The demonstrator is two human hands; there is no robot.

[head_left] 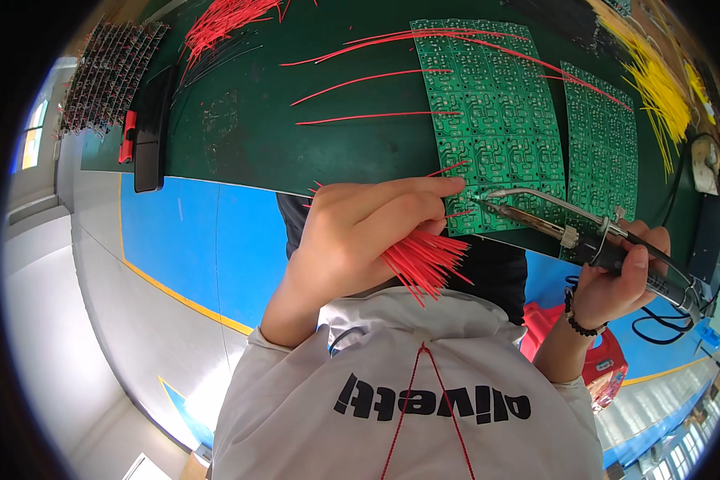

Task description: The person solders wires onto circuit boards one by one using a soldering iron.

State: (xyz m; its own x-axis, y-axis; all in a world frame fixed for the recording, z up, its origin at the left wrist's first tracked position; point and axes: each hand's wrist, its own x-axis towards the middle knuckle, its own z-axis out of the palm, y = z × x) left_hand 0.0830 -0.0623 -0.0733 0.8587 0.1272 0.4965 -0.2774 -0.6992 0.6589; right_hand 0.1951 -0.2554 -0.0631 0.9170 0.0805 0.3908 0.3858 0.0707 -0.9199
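My left hand is closed round a bundle of red wires, their ends fanning out below the fingers. Its index finger points to the lower left part of a green circuit board panel. In my right hand is a soldering iron with a thin metal tube alongside. The iron's tip meets or hovers just over the panel beside my left fingertips; contact cannot be told. Several red wires stretch left from the panel across the green tabletop.
A second circuit board panel lies to the right. Yellow wires are at the far right, more red wires at the back left. A black phone-like slab and a stack of populated boards sit left. A red stool stands below.
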